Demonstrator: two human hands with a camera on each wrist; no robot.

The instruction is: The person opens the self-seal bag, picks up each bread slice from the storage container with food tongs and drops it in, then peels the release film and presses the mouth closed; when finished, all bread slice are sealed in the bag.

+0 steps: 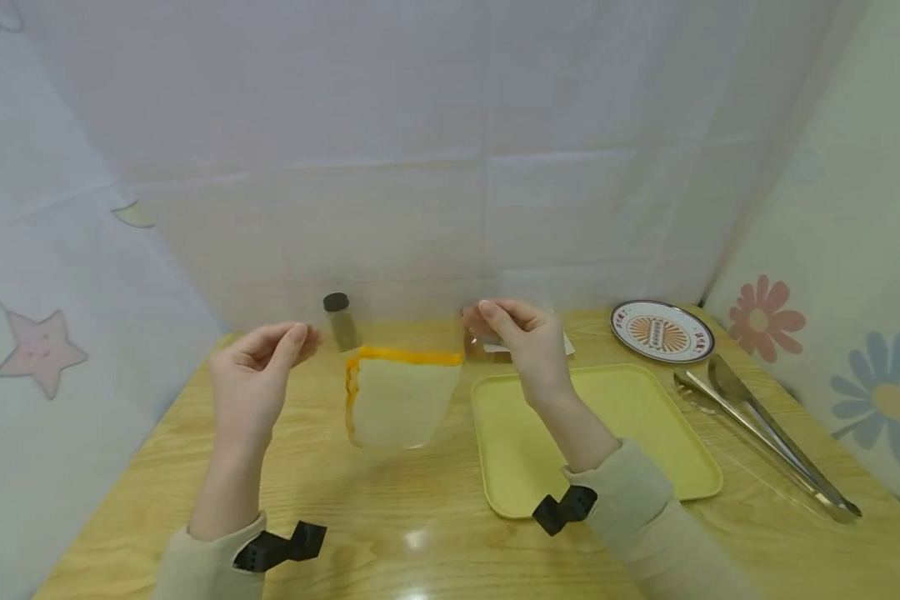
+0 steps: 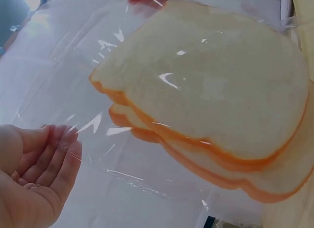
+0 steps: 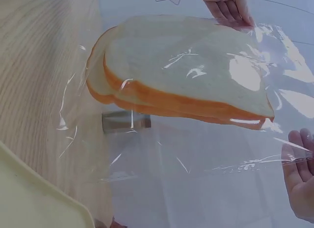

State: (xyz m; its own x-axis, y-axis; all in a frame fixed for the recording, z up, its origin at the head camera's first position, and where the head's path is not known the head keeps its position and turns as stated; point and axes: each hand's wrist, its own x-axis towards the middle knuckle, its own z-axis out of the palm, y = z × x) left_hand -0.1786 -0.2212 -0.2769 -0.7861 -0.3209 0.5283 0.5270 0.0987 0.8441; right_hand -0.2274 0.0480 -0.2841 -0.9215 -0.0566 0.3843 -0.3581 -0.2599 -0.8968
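Between the two hands hangs a clear plastic bag (image 2: 98, 154), with bread slices (image 1: 405, 400) inside it. The slices are pale with orange-brown crust and overlap, as the left wrist view shows (image 2: 211, 80). My left hand (image 1: 258, 375) pinches one upper corner of the bag between thumb and fingers. At the opposite corner, my right hand (image 1: 525, 346) pinches the plastic likewise. The right wrist view has the bread (image 3: 181, 66) lying low in the bag, away from the right hand (image 3: 301, 184). The bag is held above the table; its outline is faint in the head view.
A black-capped jar (image 1: 341, 321) stands behind the bag. A yellow tray (image 1: 600, 433) lies under the right forearm. Farther right are a printed plate (image 1: 662, 332) and metal tongs (image 1: 765, 437). A partly hidden packet (image 1: 562, 346) sits behind the right hand. Walls enclose the wooden table (image 1: 390, 533).
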